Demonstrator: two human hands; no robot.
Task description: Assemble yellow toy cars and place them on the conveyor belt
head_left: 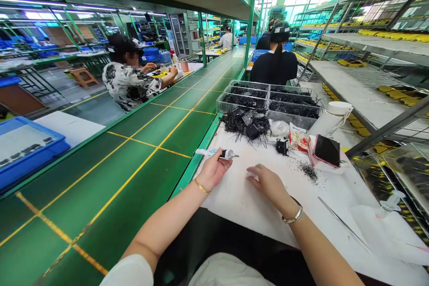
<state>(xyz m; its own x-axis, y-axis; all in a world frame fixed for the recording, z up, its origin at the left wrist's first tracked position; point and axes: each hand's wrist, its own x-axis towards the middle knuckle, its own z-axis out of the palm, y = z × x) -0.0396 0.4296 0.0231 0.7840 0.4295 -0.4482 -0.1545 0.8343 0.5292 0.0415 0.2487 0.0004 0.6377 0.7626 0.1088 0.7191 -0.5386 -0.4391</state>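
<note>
My left hand (214, 170) is closed around a squeeze tube (227, 154), white with blue print and a dark part near its grey pointed nozzle. The nozzle points right, over the white work surface (234, 196). My right hand (268, 183) hovers low above or rests on that surface, its thumb and forefinger apart and nothing visible between them. Beyond both hands lies a heap of black wired parts (250, 121). One black part (282, 146) sits apart from the heap, and tiny black bits (308, 170) are scattered to the right.
A clear divided bin (268, 107) of black parts stands behind the heap. To the right are a phone (327, 150), a white bottle (330, 120), tweezers (343, 223) and a syringe (392, 200). A green conveyor (140, 161) runs along the left. Two co-workers sit nearby.
</note>
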